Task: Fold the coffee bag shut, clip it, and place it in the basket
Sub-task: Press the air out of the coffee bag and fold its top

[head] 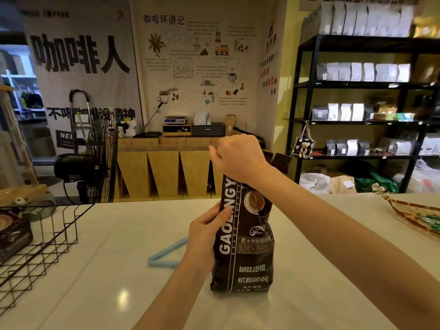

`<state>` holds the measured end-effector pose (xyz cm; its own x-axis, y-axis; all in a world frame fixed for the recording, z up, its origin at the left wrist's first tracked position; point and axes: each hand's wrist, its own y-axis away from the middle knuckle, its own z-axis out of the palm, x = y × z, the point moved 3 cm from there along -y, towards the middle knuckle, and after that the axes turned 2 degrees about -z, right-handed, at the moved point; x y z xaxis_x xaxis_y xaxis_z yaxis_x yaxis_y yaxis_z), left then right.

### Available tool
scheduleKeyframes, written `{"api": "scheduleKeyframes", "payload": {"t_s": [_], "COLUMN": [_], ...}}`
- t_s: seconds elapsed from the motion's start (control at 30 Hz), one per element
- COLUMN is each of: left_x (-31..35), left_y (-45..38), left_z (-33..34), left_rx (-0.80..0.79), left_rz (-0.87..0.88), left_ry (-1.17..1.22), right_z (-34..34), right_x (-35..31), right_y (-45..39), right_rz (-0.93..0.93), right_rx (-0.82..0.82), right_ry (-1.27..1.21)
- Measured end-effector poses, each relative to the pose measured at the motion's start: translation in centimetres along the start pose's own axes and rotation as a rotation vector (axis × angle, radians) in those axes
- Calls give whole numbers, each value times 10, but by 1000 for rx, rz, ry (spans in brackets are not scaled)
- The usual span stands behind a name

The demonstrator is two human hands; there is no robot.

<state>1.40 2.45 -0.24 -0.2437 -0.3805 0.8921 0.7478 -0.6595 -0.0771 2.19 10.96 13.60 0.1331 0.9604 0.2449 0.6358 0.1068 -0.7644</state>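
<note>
While upright at centre frame on the pale worktop (333, 270), dark coffee bag (245, 246) with white lettering, base down on the surface, upper part rising toward mid-frame. Left hand (204, 236) pressed against the bag's left edge at lower centre, fingers (222, 216) curled round that side and clamped on the bag, thumb lying across the printed front. Right hand (238, 158) at centre, just above the middle of the frame, closed over the bag's top, fingers together and gripping the gathered upper edge; a dark serrated corner of the bag poking out to the right of the wrist. Whether the top is folded under that hand, impossible to tell. Light blue clip (166, 256) flat on the worktop at lower centre-left, spread open in a V, its right end hidden behind the left hand and wrist, apart from the bag. Black wire basket (47, 246) along the left edge of the frame, well apart from the bag, with a dark package (14, 232) inside it. Patterned tray (414, 215) at the right edge, only partly in frame. Black shelving (307, 91) with rows of pale and grey pouches in the upper right; a standing fan (100, 158) at mid-left behind the worktop.
</note>
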Motion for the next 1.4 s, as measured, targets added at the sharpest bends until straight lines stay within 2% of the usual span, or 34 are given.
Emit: {"api": "scheduleKeyframes", "payload": {"t_s": [0.07,0.2,0.27,0.37,0.47,0.6,0.7,0.83,1.03,1.27,1.4], "left_x": [-1,-5,-5,0,9,16,15,12,10,6,10], "left_y": [0,-1,0,0,-3,-10,-12,-12,-12,-11,-16], "left_z": [0,-2,-3,-5,-4,3,3,4,9,11,7], "left_rx": [-10,-2,-12,-30,-63,-106,-67,-33,-34,13,21], "left_rz": [-13,-28,-22,5,58,98,129,121,143,165,162], "left_ry": [24,27,9,-8,-61,-91,-74,-52,-33,-43,-75], "right_z": [-2,-5,-5,-2,-5,-9,-4,2,-5,2,0], "right_x": [-2,-4,-4,-1,2,-10,-10,-2,1,-1,-1], "right_y": [-1,-2,-3,-6,-9,-4,-2,0,-3,-8,-4], "right_rz": [-24,-72,-82,-119,-150,-136,-8,139,164,81,-11], "right_rx": [85,67,23,-145,-214,-126,-16,-8,22,-54,-199], "right_ry": [38,101,79,46,-37,-102,-26,14,-39,29,72]}}
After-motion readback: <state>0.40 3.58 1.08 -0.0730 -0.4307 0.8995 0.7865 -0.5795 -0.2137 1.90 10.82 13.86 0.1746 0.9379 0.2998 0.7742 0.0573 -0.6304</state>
